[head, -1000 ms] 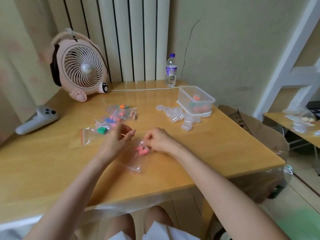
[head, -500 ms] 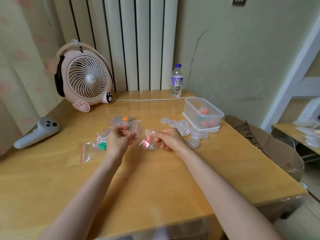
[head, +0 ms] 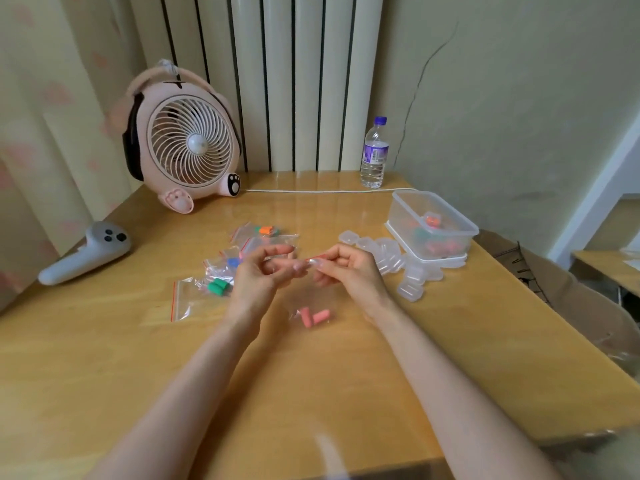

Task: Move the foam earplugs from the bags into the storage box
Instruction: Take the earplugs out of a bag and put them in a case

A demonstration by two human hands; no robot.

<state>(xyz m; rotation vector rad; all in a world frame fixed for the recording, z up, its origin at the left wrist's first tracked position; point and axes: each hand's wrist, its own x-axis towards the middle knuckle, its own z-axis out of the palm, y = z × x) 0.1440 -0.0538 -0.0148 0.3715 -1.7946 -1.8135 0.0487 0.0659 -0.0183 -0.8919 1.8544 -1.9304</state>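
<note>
- The right hand (head: 349, 268) pinches the red zip strip at the top of a clear bag (head: 311, 299), mid-frame. The left hand (head: 259, 275) has its fingers (head: 294, 268) curled onto the strip's left end, pinching it as far as can be told.
- The bag hangs down from that strip with 2 pink earplugs (head: 313, 317) at its bottom. They sit below the fingers and between the wrists, at or just above the counter (head: 311, 382).
- The mouth is up at the fingers, so the earplugs lie at the far end of the bag's near-vertical long axis.
- The box (head: 403, 213) stands open right of centre, up and right of the right hand, which is the nearer one. Some earplugs already lie inside.
- Judgement: the mouth needs pulling apart next, then the bag carried right and tipped over the box.
- More bags (head: 221, 271) lie just left of the left hand.
</note>
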